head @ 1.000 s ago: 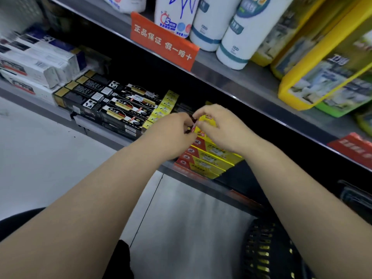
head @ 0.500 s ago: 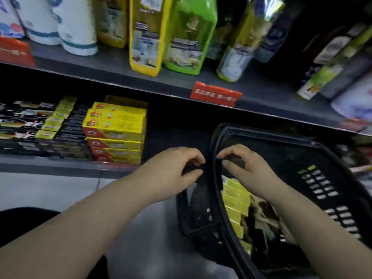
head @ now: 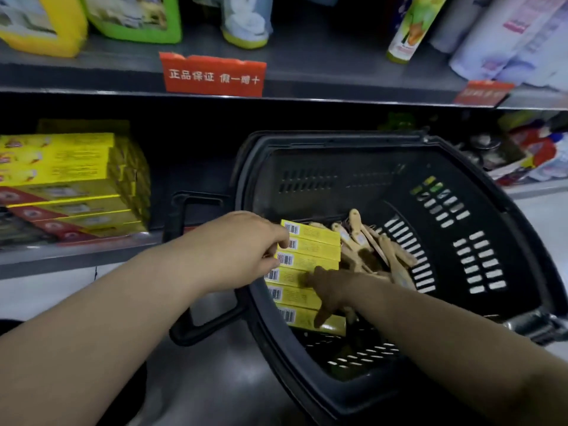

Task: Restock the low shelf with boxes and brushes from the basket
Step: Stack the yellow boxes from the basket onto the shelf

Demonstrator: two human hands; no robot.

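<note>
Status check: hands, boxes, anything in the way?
Left hand at the barcode ends of the yellow boxes in the basket, grip unclear. Right hand spread on them. Brushes lie beside the boxes, not over them.

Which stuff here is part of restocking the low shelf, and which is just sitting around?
Job: yellow boxes, wooden brushes, black basket, low shelf, stacked boxes.
Just around: red tag, green container, yellow container, tall bottle.

Camera: one wide-angle, worn on the head.
Facing: forward and down along both forearms.
Nearness: close, left hand [head: 242, 253] and right hand [head: 330, 290] mid-frame.
Beyond the hands: basket [head: 338, 139] rim; low shelf [head: 76, 256] to their left.
</note>
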